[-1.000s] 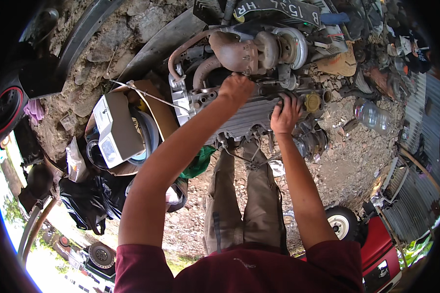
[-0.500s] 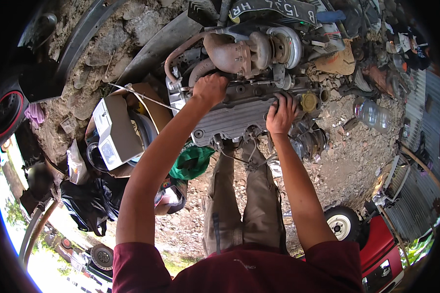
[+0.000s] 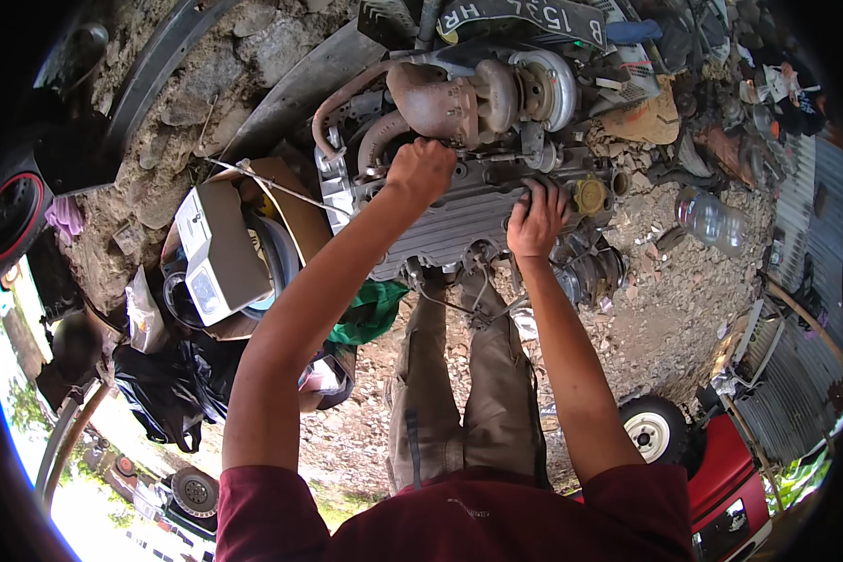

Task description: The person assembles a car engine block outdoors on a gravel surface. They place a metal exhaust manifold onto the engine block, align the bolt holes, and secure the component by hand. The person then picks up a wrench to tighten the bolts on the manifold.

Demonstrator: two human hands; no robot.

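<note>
An engine with a grey ribbed valve cover (image 3: 431, 231) lies in front of my legs. At the cover's far edge, my left hand (image 3: 423, 170) is closed in a fist, close to the rusty manifold pipe (image 3: 436, 101); whatever its fingers hold is hidden. My right hand (image 3: 538, 217) lies on the right part of the cover, fingers stretched over it and holding nothing. Just right of those fingers is a yellowish oil filler cap (image 3: 590, 196). A turbocharger (image 3: 545, 91) with a silvery housing sits beyond the cover.
Left of the engine stands an open cardboard box (image 3: 295, 187) with a white carton (image 3: 217, 253) in it. A green bag (image 3: 370, 311) and a black plastic bag (image 3: 170, 384) lie nearer. A clear plastic bottle (image 3: 712, 220) rests on stony ground to the right. Stones and scrap parts lie beyond.
My left hand has shifted a little to the right along the far edge of the valve cover, still closed. My right hand has stayed almost in place.
</note>
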